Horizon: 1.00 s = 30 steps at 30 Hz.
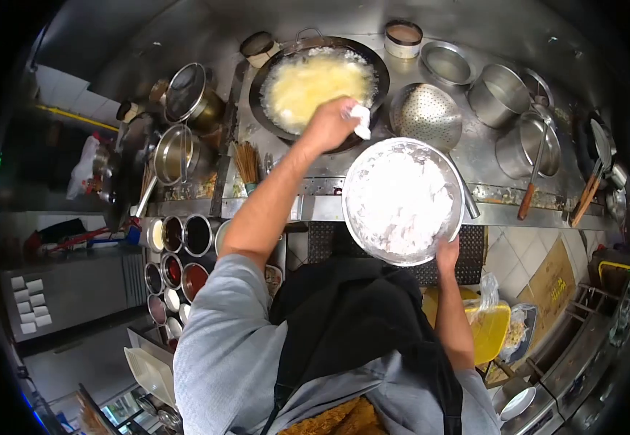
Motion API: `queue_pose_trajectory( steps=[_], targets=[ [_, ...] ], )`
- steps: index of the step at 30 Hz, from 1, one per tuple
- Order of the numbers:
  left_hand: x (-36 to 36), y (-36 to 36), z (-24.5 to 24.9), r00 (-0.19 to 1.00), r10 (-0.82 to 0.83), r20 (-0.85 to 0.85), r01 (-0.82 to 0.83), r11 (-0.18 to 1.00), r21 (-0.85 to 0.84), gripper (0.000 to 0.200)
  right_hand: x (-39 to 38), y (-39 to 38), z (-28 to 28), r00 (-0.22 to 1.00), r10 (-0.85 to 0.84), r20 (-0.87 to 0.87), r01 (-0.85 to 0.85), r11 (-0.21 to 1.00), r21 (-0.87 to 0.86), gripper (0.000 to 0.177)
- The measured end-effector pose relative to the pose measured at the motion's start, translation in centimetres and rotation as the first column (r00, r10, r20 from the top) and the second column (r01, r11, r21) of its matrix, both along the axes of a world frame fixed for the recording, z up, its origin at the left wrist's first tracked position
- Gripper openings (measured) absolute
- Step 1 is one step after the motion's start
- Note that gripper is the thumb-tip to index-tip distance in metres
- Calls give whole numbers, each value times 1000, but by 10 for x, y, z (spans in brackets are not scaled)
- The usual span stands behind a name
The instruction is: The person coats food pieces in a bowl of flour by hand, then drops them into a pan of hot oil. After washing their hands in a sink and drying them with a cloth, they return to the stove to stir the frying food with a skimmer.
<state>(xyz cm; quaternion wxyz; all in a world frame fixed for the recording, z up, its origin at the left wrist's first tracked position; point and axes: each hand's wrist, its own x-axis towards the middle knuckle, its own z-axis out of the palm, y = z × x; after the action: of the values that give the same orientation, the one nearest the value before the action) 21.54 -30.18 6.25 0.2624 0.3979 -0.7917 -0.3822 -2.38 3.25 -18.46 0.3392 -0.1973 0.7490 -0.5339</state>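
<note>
A white, flour-coated piece (360, 122) is pinched in my left hand (329, 125), over the near right edge of a large wok (257, 109). What lies under the coating cannot be made out. Yellow oil (311, 85) bubbles and foams inside the wok. My right hand (447, 255) grips the lower right rim of a round metal bowl (353, 230), holding it in front of my body, to the right of the wok. White floury pieces (402, 196) fill much of the bowl, washed out by glare. Just behind the bowl rests a perforated metal strainer (425, 116).
Metal pots (499, 94) and a basin (447, 64) stand on the right counter. Wooden-handled tools (528, 196) lean there. A bamboo brush (246, 161) stands left of the wok. Several sauce containers (197, 235) sit at lower left; a yellow bin (492, 333) is at lower right.
</note>
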Motion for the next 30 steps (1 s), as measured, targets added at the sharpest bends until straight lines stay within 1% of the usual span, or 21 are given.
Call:
queue_pose_trajectory(
  steps=[2,3,5,6,8,9,11,12,14,15,17,19,20,21,23,24,25,26,28,29,30],
  targets=[
    [-7,-46,-21,998,5,67,4,991,-132,32,1,0,2,1000,-11,-24,12,1000,22,48],
    [-15,-64,-28,998,-5,63,13,992,-127,32,2,1,4,999,-15,-43,17,999,41,47],
    [-34,-95,-41,974,13,224,25,986,-165,28,1,2,3,999,-37,-40,39,998,57,47],
    [-45,-117,-58,975,-2,221,38,987,-158,28,3,1,3,998,-51,-31,53,996,68,46],
    [-72,-146,-99,957,127,260,-43,951,-306,24,9,-3,33,998,-26,-63,35,988,153,46],
    [-78,-143,-97,958,112,262,-30,954,-299,24,9,-2,31,996,-19,-84,33,986,164,46],
    [-86,-144,-86,954,282,-99,-285,755,-591,18,6,-1,25,995,-21,-101,39,984,176,45],
    [-87,-133,-63,958,270,-96,-273,758,-592,18,4,0,16,995,-14,-98,26,993,116,45],
    [-84,-85,-12,904,149,-400,-396,643,-656,15,3,3,5,997,-28,-74,33,997,77,45],
    [-85,-61,4,908,135,-397,-383,653,-654,15,4,3,9,996,-26,-81,33,996,85,45],
    [-83,-14,24,880,100,-464,-348,801,-488,14,9,-2,32,995,-31,-98,43,992,122,45],
    [-89,32,19,928,60,-368,-215,892,-397,16,9,-3,24,991,-70,-111,79,994,75,42],
    [-94,52,9,947,21,-319,-113,955,-274,17,9,-2,19,993,-75,-93,79,996,35,43],
    [-102,58,-26,953,-64,-297,-32,950,-310,16,9,-2,20,993,-75,-94,78,996,32,43],
    [-125,82,-73,959,-98,-266,42,977,-208,14,10,-3,26,991,-67,-112,74,996,56,41],
    [-135,92,-95,984,-58,-167,68,996,57,16,9,-2,22,991,-67,-115,73,996,55,41],
    [-147,96,-114,997,-30,-73,34,998,48,20,7,-2,15,992,-57,-110,65,995,75,42],
    [-157,98,-138,996,-30,-78,34,998,49,20,4,-1,11,993,-46,-105,56,994,95,44],
    [-176,102,-180,993,92,76,-97,993,60,25,3,-2,13,993,-35,-113,46,995,92,44],
    [-184,107,-189,983,135,120,-131,991,-38,30,3,-2,10,993,-36,-116,48,994,103,44],
    [-186,110,-192,984,136,116,-133,991,-35,30,2,-2,6,992,-38,-118,51,992,115,45]
  ],
)
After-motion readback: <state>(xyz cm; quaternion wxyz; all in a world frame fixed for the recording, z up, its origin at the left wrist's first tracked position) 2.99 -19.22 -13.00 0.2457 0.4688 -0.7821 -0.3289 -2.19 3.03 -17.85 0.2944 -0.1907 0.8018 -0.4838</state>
